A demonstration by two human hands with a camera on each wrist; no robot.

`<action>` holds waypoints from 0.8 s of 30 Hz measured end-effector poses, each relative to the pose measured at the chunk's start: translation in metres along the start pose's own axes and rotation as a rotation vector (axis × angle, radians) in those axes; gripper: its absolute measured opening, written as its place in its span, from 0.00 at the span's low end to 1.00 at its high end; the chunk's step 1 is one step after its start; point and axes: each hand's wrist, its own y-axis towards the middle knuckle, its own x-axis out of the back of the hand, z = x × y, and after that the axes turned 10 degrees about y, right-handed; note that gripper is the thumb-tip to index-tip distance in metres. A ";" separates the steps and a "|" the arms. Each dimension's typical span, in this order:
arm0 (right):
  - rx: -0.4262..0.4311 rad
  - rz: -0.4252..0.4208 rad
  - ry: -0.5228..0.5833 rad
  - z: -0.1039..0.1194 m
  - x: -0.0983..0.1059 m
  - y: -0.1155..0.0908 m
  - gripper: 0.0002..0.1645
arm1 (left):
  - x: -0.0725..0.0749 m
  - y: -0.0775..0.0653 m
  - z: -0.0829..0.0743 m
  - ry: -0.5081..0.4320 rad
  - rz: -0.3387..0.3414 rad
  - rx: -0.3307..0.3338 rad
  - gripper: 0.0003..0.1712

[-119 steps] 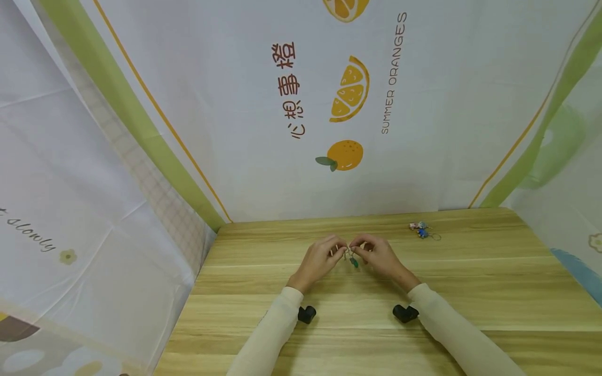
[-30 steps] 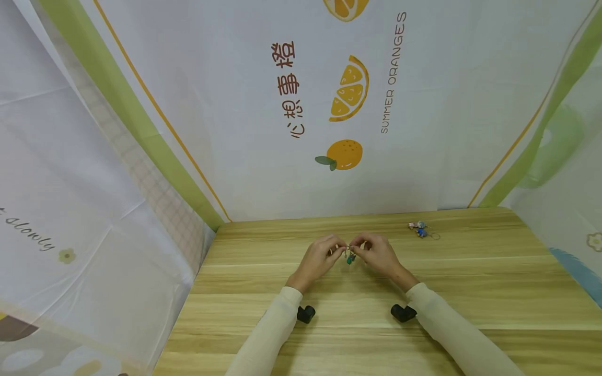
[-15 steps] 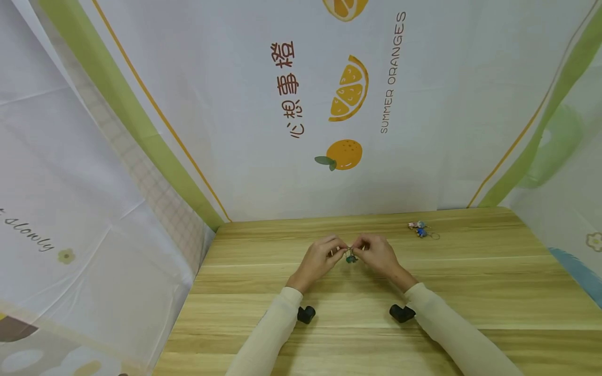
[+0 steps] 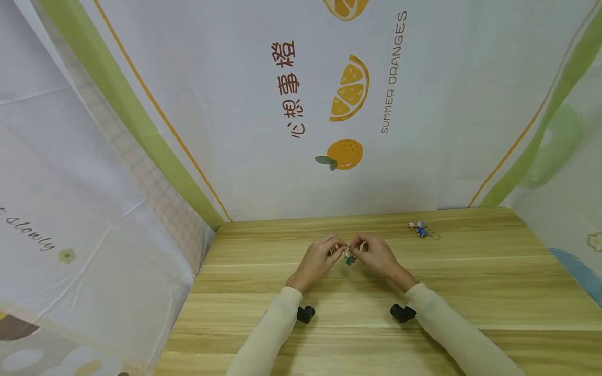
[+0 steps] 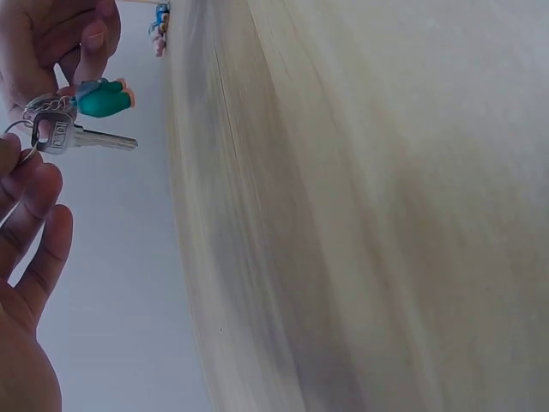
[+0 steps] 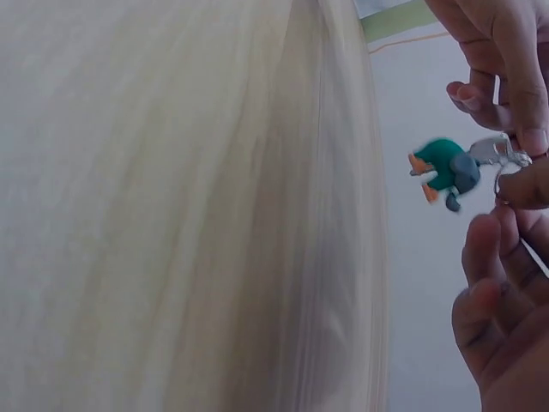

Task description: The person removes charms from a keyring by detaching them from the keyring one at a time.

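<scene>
My left hand (image 4: 321, 261) and right hand (image 4: 380, 258) meet over the middle of the table. Between their fingertips both pinch a thin metal key ring (image 5: 28, 154). Hanging from it are a silver key (image 5: 101, 139) and a small figurine keychain (image 6: 446, 167), green and grey with orange feet, joined by a short chain. In the left wrist view the key's head sits close by the left fingertips, while the right fingers (image 5: 94, 47) are near the figurine's chain. Fingers partly hide the ring in both wrist views.
Toward the back right of the wooden table (image 4: 263, 235) lie a blue figurine keychain (image 4: 421, 232) with a ring and a pinkish-white one (image 4: 413, 225). A white printed cloth (image 4: 254, 172) hangs behind the table. Black wrist devices (image 4: 403, 313) show beside both sleeves.
Both hands stay nearly in place. Over the earlier frames, the key and green figurine swing and turn below the fingertips.
</scene>
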 end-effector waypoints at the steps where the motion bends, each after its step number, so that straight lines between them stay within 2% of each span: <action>1: 0.004 0.012 0.020 -0.001 0.000 0.000 0.02 | 0.000 0.000 0.001 0.001 -0.006 -0.001 0.04; 7: 0.010 0.077 0.144 -0.002 0.003 0.000 0.07 | 0.001 -0.001 0.002 0.013 -0.010 0.016 0.04; 14: 0.000 0.140 0.212 -0.002 0.006 0.001 0.08 | 0.003 0.000 0.002 0.023 0.006 0.004 0.05; 19: 0.018 0.181 0.217 -0.003 0.006 0.002 0.07 | 0.003 0.000 0.001 0.021 0.001 -0.013 0.05; 24: 0.029 0.180 0.193 -0.004 0.004 0.002 0.08 | 0.004 0.000 0.001 0.009 -0.001 -0.006 0.05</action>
